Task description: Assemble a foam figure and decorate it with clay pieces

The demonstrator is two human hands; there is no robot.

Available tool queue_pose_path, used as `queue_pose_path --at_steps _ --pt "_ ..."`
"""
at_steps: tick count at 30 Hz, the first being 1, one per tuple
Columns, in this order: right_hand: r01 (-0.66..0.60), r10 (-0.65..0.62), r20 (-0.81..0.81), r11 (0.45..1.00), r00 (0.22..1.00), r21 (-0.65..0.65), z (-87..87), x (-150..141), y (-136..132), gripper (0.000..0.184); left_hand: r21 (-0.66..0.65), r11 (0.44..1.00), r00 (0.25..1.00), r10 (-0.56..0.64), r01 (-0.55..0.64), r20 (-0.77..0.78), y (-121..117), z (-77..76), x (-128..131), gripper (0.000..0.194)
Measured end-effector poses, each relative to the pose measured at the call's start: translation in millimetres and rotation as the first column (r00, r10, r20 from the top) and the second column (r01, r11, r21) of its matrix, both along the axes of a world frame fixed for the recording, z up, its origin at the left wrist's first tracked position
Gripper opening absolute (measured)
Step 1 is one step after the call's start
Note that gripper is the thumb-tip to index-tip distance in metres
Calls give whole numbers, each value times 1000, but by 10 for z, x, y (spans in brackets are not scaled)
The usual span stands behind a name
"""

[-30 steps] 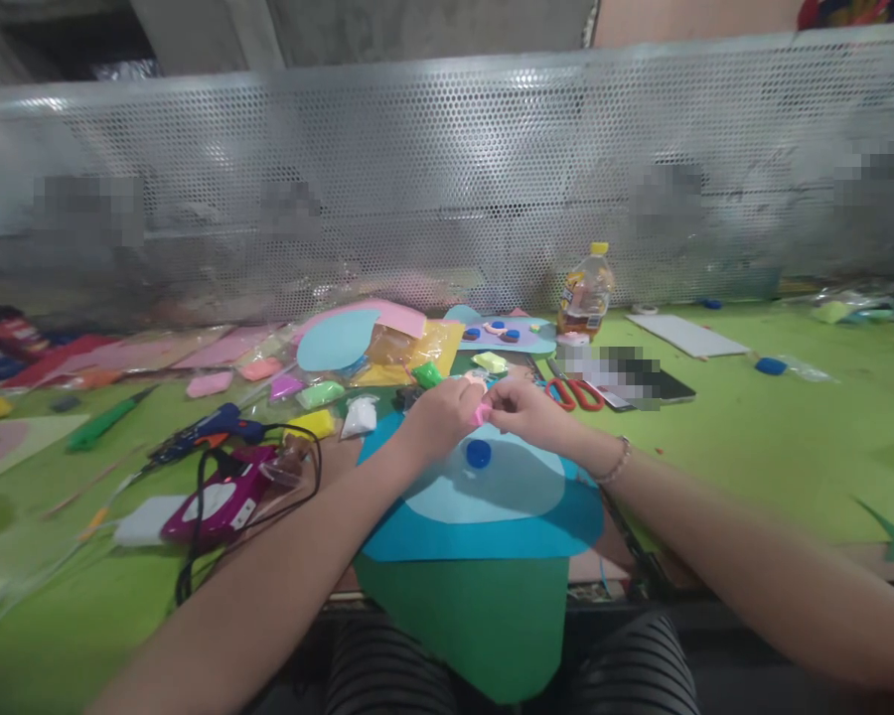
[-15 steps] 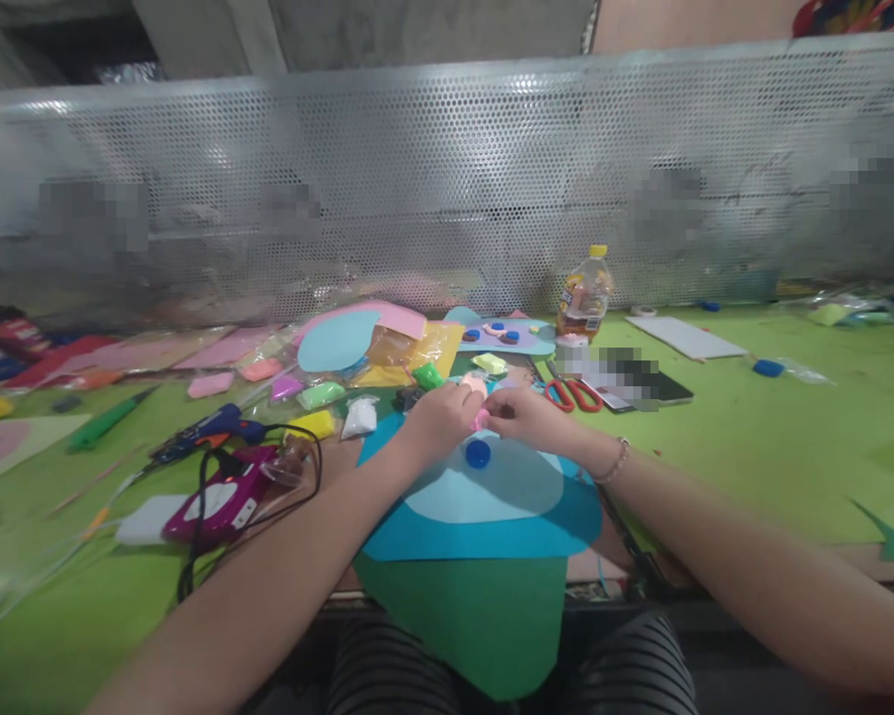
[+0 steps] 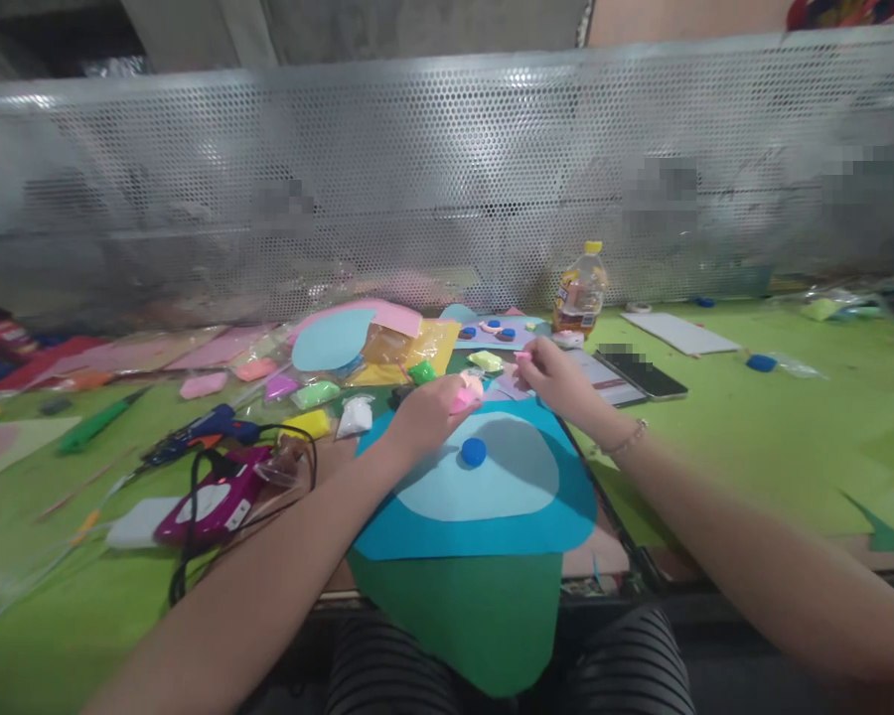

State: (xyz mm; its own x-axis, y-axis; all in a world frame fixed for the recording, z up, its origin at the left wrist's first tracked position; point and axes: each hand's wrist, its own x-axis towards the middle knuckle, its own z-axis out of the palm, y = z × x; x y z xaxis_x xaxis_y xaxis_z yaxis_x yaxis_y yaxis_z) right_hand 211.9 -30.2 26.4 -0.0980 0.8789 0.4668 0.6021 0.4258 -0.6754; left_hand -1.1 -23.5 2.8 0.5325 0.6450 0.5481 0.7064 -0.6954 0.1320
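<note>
A person's bare arms reach in from the lower left and lower right of the frame over a green surface (image 3: 745, 447). Near the centre, the left hand (image 3: 426, 412) holds a lump of pink clay (image 3: 462, 400), its grip pinching the lump with the fingertips. Just right of centre and slightly higher, the right hand (image 3: 558, 382) pinches a small pink piece (image 3: 522, 357) between thumb and finger. The hands are apart.

The work looks partway along. The pink material is in two portions, one in each hand. Below them, at the centre, a rounded pale blue sheet (image 3: 492, 497) lies on a larger turquoise sheet (image 3: 398, 526), with one blue disc (image 3: 474, 453) on the pale sheet and no pink on it. Farther up the frame, a lilac sheet (image 3: 481, 344) bears several blue discs and looks more filled in. How much is left to do cannot be told.

The lump is bright pink, soft-looking and uneven, partly hidden by fingers; a peach patch shows against it, perhaps a separate piece. The right hand's piece is much smaller, its outline too blurred to make out.

At left of centre lie a yellow packet (image 3: 305, 425) and a white packet (image 3: 355, 416).
</note>
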Motion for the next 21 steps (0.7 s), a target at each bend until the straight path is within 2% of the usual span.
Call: queue_pose_path --at_steps 1,3,6,8,12,17,21 --pt "-44 42 -73 999 996 -24 -14 20 29 16 -1 1000 1000 14 -14 3 17 3 -16 34" --pt "-135 129 -118 990 985 -43 -39 0 35 23 -1 999 999 32 -32 4 49 7 -42 36" --pt "-250 250 1 968 968 -36 -41 -132 -69 21 -6 1000 1000 27 -27 2 70 9 -59 37" --pt "-304 304 1 952 953 -30 -21 -222 -162 21 -12 1000 1000 12 -12 -6 68 10 -61 36" --pt "-299 296 -43 951 954 -82 11 -291 -248 21 -18 999 999 -35 34 -21 51 7 -60 34" --pt "-257 258 50 966 965 -22 -12 -282 -205 21 -10 997 997 -74 74 -33 28 -1 -48 37" --pt "-235 238 49 971 970 -46 -3 -299 -207 16 -20 998 996 -63 62 -57 10 15 -31 38"
